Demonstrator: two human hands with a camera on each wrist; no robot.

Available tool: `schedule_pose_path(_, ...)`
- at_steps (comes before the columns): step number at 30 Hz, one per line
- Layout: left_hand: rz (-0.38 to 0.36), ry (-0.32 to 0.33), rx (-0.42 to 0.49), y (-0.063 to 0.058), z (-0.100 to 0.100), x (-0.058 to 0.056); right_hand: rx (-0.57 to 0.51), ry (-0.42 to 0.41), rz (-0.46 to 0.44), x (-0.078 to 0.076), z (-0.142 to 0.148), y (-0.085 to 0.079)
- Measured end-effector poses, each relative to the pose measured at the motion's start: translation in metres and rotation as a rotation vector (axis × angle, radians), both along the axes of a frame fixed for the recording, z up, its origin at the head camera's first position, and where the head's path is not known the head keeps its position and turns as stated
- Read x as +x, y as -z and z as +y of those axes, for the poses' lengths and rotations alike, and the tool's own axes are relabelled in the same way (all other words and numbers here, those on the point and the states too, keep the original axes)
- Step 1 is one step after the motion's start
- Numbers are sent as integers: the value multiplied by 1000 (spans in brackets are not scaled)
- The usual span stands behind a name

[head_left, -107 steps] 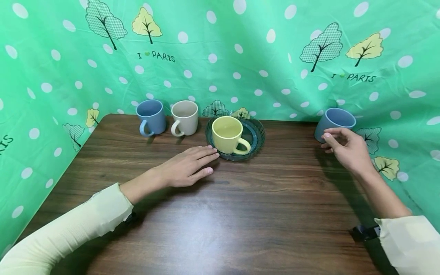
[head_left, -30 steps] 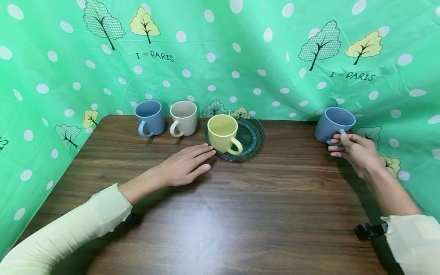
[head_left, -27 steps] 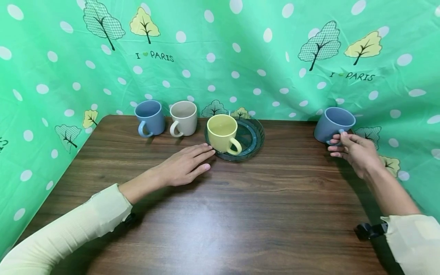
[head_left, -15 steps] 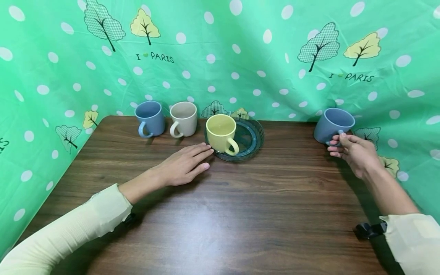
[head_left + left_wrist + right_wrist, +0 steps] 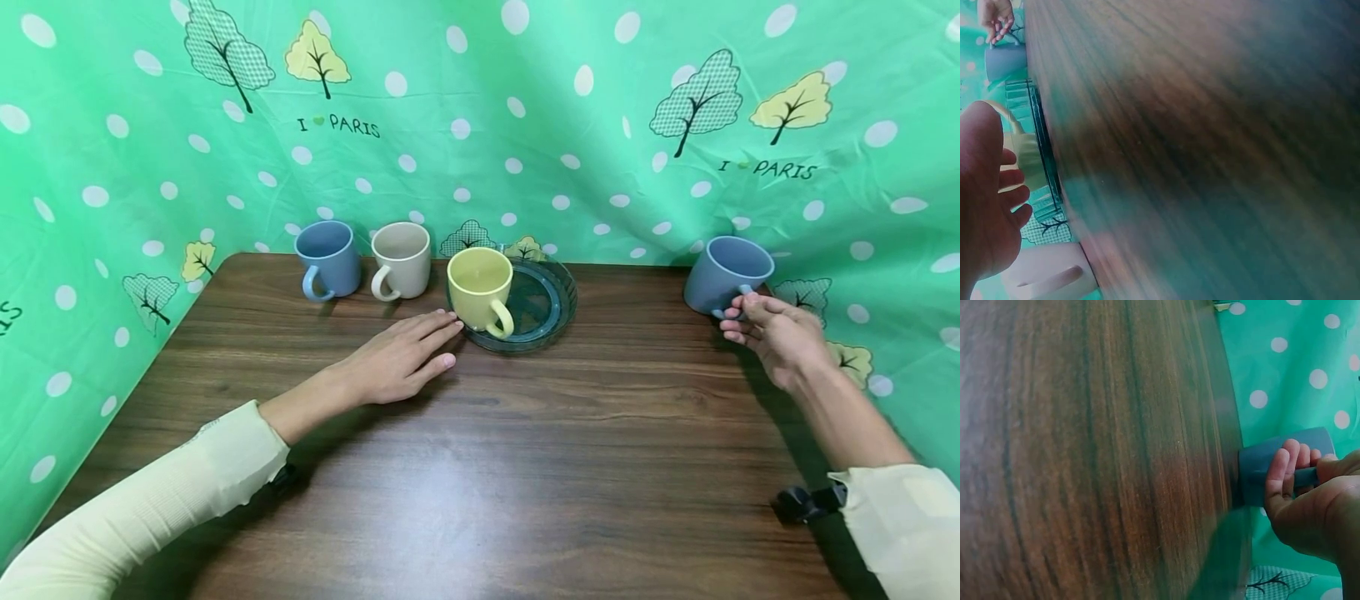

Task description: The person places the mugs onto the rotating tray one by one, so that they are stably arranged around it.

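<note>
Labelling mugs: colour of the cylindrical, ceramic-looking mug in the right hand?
The mug is plain greyish blue inside and out; clearest in head view.

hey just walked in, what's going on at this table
A person's right hand grips a blue mug by its handle on the right of the wood-grain table. The left hand, fingers extended, is at the edge of a teal glass dish holding a yellow mug. Left of the dish stand a beige mug and a second blue mug.

Pale cream sleeves (image 5: 157,492) end in loose cuffs (image 5: 258,446), a small black device (image 5: 804,504) showing at each.
</note>
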State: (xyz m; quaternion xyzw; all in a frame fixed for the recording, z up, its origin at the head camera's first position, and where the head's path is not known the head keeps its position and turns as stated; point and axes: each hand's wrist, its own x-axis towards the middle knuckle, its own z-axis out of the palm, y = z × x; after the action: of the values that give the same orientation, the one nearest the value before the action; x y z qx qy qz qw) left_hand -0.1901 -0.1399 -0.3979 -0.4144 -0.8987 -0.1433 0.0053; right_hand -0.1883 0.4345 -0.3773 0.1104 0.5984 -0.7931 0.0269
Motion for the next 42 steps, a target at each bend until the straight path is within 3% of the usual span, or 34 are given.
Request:
schedule_pose_path(15, -7, -44, -13, 3, -1, -4, -38, -47, 69, 3, -1, 5)
schedule_pose_path(24, -12, -59, -20, 2, -1, -4, 2, -65, 88, 4, -6, 8)
schedule_pose_path(42, -7, -51, -30, 7, -5, -13, -12, -160, 188, 10, -23, 4)
